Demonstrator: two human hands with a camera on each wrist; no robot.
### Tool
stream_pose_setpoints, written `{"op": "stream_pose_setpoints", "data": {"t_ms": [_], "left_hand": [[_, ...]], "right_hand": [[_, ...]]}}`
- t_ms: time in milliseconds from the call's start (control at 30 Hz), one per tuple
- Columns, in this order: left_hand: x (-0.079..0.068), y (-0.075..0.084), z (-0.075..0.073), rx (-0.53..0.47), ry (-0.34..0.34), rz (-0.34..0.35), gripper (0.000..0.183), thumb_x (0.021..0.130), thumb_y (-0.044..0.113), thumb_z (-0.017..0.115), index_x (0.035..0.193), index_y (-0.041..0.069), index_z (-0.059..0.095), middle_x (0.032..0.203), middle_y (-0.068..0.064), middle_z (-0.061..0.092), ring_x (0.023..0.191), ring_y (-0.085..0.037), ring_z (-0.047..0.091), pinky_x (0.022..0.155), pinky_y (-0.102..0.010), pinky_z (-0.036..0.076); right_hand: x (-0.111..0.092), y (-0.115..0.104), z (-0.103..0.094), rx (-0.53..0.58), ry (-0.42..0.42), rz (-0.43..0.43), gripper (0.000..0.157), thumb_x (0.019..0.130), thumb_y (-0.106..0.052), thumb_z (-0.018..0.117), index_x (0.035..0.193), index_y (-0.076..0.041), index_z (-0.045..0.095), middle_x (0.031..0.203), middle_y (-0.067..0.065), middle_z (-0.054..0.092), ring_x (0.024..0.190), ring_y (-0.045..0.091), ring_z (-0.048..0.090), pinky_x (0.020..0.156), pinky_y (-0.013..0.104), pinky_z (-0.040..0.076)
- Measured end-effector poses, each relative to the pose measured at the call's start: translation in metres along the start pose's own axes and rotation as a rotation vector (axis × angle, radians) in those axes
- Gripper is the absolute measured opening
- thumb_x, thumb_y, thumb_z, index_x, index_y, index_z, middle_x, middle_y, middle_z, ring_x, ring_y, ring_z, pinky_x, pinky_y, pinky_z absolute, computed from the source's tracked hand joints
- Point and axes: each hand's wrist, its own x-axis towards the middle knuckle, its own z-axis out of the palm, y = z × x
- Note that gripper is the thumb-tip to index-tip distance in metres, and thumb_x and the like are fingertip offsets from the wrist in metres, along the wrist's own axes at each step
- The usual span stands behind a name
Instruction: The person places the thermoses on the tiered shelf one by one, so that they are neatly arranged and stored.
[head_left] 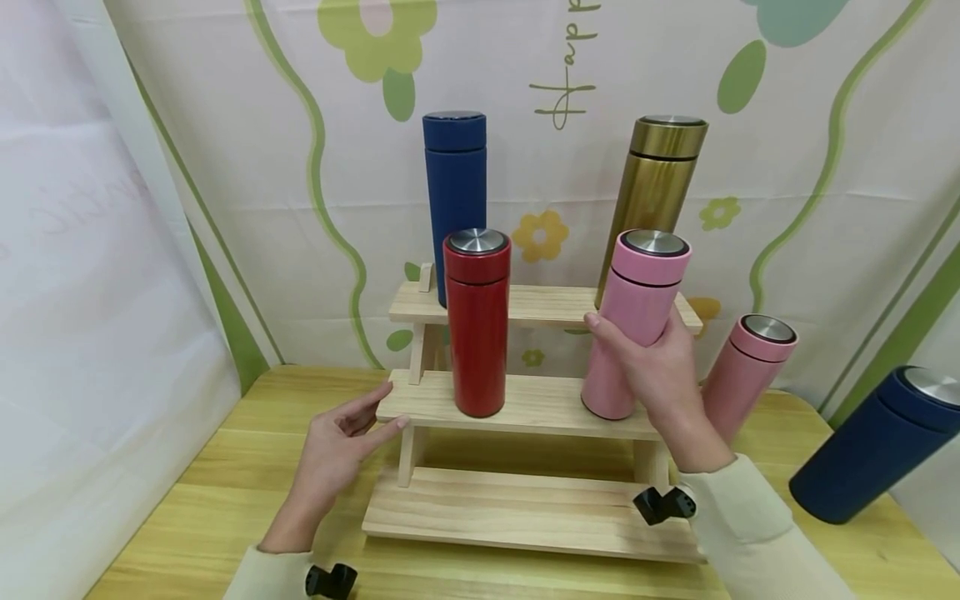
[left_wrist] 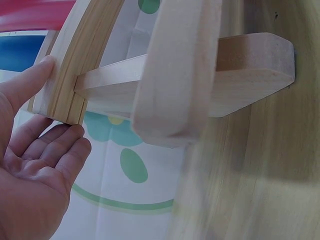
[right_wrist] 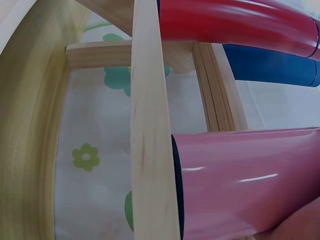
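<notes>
My right hand (head_left: pixel 663 367) is wrapped around a pink thermos (head_left: pixel 641 300), whose base sits at the right of the middle tier of a stepped wooden stand (head_left: pixel 525 508). In the right wrist view the bottom of this pink thermos (right_wrist: pixel 240 175) meets the shelf board. My left hand (head_left: pixel 333 454) holds the left end of that middle tier between thumb and fingers, seen in the left wrist view at the board's end (left_wrist: pixel 65 90). A red thermos (head_left: pixel 480 333) stands upright toward the left of the same tier. Behind, on the top tier, stand a blue thermos (head_left: pixel 457 192) and a gold thermos (head_left: pixel 656 192).
To the right of the stand, a second pink thermos (head_left: pixel 750 367) and a dark blue thermos (head_left: pixel 873 450) stand on the wooden table (head_left: pixel 195 492). A printed flower cloth (head_left: pixel 225 167) hangs behind, and white fabric (head_left: pixel 75 333) hangs at the left.
</notes>
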Motion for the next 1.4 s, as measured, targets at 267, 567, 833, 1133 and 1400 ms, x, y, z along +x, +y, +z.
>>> {"op": "stream_pose_setpoints", "data": {"t_ms": [267, 567, 833, 1133, 1400], "left_hand": [[0.0, -0.001, 0.0, 0.007, 0.001, 0.008, 0.063, 0.091, 0.032, 0.09, 0.148, 0.018, 0.067, 0.159, 0.002, 0.059, 0.151, -0.021, 0.051, 0.12, -0.031, 0.045], [0.001, -0.001, -0.001, 0.012, 0.0, -0.004, 0.063, 0.091, 0.034, 0.09, 0.148, 0.02, 0.067, 0.158, 0.004, 0.059, 0.152, -0.02, 0.051, 0.121, -0.031, 0.045], [0.001, 0.0, -0.001, 0.008, 0.001, -0.009, 0.064, 0.09, 0.035, 0.09, 0.148, 0.02, 0.067, 0.158, 0.004, 0.059, 0.152, -0.02, 0.051, 0.12, -0.03, 0.045], [0.001, -0.001, -0.001, 0.005, 0.002, -0.009, 0.064, 0.09, 0.034, 0.09, 0.148, 0.019, 0.067, 0.159, 0.003, 0.059, 0.152, -0.021, 0.051, 0.121, -0.031, 0.045], [0.001, -0.001, -0.001, 0.0, -0.003, -0.007, 0.063, 0.091, 0.034, 0.09, 0.148, 0.02, 0.067, 0.159, 0.003, 0.059, 0.152, -0.022, 0.05, 0.121, -0.033, 0.045]], "right_hand": [[-0.001, 0.001, -0.001, -0.002, 0.006, -0.011, 0.06, 0.092, -0.04, 0.087, 0.14, -0.03, 0.052, 0.125, -0.007, 0.064, 0.111, 0.015, 0.067, 0.093, 0.026, 0.058], [-0.002, 0.001, -0.003, -0.042, 0.007, -0.011, 0.061, 0.092, -0.046, 0.086, 0.141, -0.031, 0.053, 0.129, -0.006, 0.064, 0.113, 0.015, 0.066, 0.096, 0.028, 0.057], [-0.004, 0.003, -0.006, -0.142, 0.072, -0.078, 0.067, 0.088, -0.047, 0.089, 0.142, -0.026, 0.056, 0.13, -0.002, 0.067, 0.111, 0.012, 0.067, 0.091, 0.024, 0.057], [-0.008, 0.012, -0.016, -0.156, 0.171, -0.121, 0.063, 0.089, -0.036, 0.09, 0.142, -0.021, 0.059, 0.125, -0.007, 0.066, 0.113, 0.007, 0.062, 0.092, 0.015, 0.052], [-0.019, 0.016, -0.037, -0.118, 0.181, -0.19, 0.052, 0.097, -0.026, 0.082, 0.144, -0.018, 0.06, 0.128, -0.014, 0.065, 0.118, 0.006, 0.063, 0.095, 0.011, 0.052]]}}
